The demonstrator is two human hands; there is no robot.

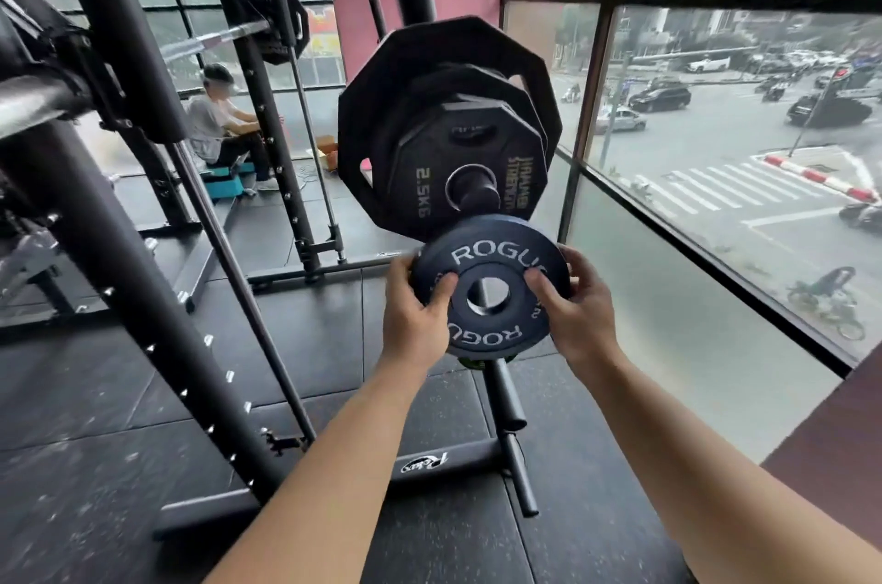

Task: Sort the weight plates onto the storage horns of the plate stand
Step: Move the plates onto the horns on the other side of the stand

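At centre frame: round plate (482, 251), dark, lettered ROGUE in white, face toward the camera, held in the air between two hands.
- Left hand (415, 311): grip holding the plate's left rim, thumb on the face, fingers curled behind.
- Right hand (575, 302): grip holding the right rim in the same way.

Just above the round plate: storage horn (475, 194), its tip pointing at the camera. The plate's centre hole sits below that tip, not on it.
- On the horn, front: twelve-sided plate (429, 173) marked 2.5KG.
- Behind it: further plates, the rearmost a large plate (367, 106).

Lower centre: plate stand (444, 464), black, base bar on the rubber floor (95, 392); a bare lower horn (508, 397) shows beneath the held plate.

Left of frame: black rack (143, 297) with a barbell.
Upper left, behind it: seated person (215, 125).
Right of frame: window (716, 153) over a street.
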